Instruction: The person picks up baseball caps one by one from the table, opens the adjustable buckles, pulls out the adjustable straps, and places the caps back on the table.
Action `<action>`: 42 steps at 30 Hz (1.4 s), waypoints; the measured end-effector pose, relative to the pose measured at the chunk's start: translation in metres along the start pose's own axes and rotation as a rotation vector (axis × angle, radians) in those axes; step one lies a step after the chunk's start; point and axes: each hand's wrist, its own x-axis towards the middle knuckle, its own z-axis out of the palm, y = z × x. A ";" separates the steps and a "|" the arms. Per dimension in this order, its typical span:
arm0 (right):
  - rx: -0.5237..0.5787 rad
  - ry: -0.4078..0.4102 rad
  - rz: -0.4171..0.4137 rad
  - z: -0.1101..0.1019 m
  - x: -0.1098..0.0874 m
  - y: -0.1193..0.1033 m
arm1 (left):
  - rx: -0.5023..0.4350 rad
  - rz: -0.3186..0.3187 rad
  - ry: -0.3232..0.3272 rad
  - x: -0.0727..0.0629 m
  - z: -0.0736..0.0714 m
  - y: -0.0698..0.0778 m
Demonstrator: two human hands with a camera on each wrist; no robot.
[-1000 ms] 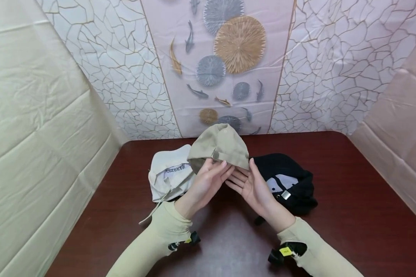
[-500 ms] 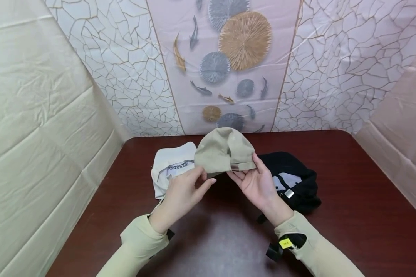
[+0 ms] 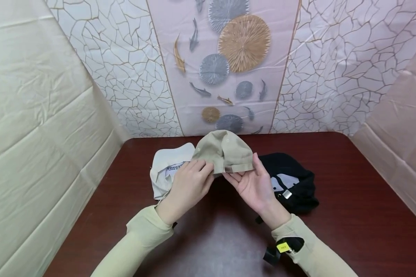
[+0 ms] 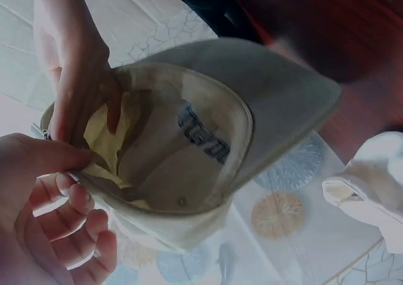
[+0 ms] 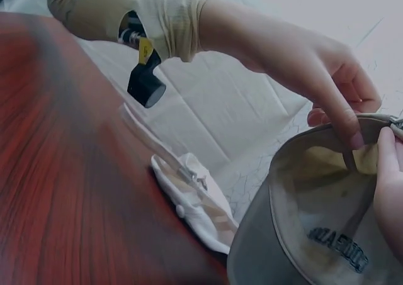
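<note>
A beige baseball cap is held up above the table, its back strap and metal buckle facing me. My left hand pinches the rim left of the buckle; in the left wrist view its thumb lies at the inner edge and the other fingers curl outside. My right hand supports the right side, thumb outside and fingers tucked in under the rim. The cap's brim points away from me, hidden in the head view. Dark lettering shows inside the crown.
A white cap with dark lettering lies on the left of the dark red table, partly behind my left hand. On the right rests a black cap with a white patch and metal buckle. Patterned cloth hangs behind.
My left hand has shifted from the buckle area to the rim further left and grips it there. The cap has turned slightly, bringing the buckle to the right; the right hand keeps its hold.
</note>
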 end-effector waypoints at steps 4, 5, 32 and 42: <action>0.040 0.001 -0.040 0.001 0.000 0.000 | -0.015 -0.030 -0.001 -0.002 -0.003 -0.005; 0.052 0.003 -0.048 0.001 0.001 0.000 | -0.015 -0.037 0.001 -0.003 -0.004 -0.006; 0.156 -0.177 -0.019 -0.016 -0.013 -0.014 | -0.082 -0.127 -0.008 -0.020 -0.004 -0.023; 0.102 -0.317 0.010 -0.023 -0.014 -0.015 | -0.186 -0.159 -0.073 -0.018 -0.004 -0.024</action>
